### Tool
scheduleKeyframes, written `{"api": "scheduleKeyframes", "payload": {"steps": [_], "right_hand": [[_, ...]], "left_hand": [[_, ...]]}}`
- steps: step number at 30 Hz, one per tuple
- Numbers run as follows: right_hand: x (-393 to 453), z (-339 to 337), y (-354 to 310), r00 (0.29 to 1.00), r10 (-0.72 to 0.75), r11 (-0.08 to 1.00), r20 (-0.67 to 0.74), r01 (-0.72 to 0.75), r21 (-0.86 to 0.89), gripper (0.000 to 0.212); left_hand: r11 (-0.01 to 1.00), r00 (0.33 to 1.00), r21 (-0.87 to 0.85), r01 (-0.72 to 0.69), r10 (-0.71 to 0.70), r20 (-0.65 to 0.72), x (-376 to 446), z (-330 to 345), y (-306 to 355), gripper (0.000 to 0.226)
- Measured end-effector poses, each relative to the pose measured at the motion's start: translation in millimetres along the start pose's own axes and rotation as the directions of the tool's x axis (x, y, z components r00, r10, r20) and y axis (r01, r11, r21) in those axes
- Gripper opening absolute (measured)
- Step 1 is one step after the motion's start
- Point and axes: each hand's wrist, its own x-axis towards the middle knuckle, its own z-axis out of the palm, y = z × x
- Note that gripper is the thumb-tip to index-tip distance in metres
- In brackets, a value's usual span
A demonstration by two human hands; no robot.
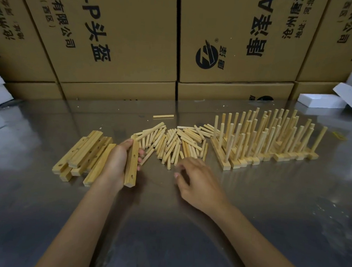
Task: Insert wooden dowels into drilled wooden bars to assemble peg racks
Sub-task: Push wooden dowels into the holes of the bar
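Note:
My left hand (117, 163) grips a drilled wooden bar (131, 166), held lengthwise with its holes facing right. A stack of several more drilled bars (83, 155) lies just left of it. A loose pile of wooden dowels (174, 143) is spread on the table in the middle. My right hand (197, 180) hovers near the front edge of that pile, motion-blurred, fingers curled downward; whether it holds a dowel cannot be told. Finished peg racks (267, 141) with upright dowels stand in rows at the right.
The metal table (167, 223) is shiny and reflective. Cardboard boxes (118, 40) form a wall along the back. White foam pieces (321, 100) lie at the back right and far left. A single dowel (163, 116) lies apart behind the pile.

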Motion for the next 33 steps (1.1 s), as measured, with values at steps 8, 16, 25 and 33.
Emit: {"api": "scheduleKeyframes", "payload": {"steps": [8,16,25,33], "right_hand": [[-6,-11,4,0.975,0.198,0.969,-0.099,-0.210,-0.128,0.010],[-7,-23,-6,0.998,0.065,0.943,-0.024,-0.054,0.328,0.013],[-8,-29,-16,0.990,-0.042,0.975,-0.132,0.070,0.212,0.022],[-11,-34,-23,0.988,-0.107,0.990,-0.108,0.116,0.081,0.014]], "left_hand": [[0.999,1.000,0.044,0.006,-0.006,-0.003,-5,11,-3,0.028],[0.996,0.992,0.015,0.089,-0.090,0.087,-24,33,-5,0.029],[0.998,0.984,0.042,0.055,-0.061,0.166,-35,47,-4,0.029],[0.966,0.986,0.240,-0.092,0.055,0.158,-46,58,-14,0.035]]}}
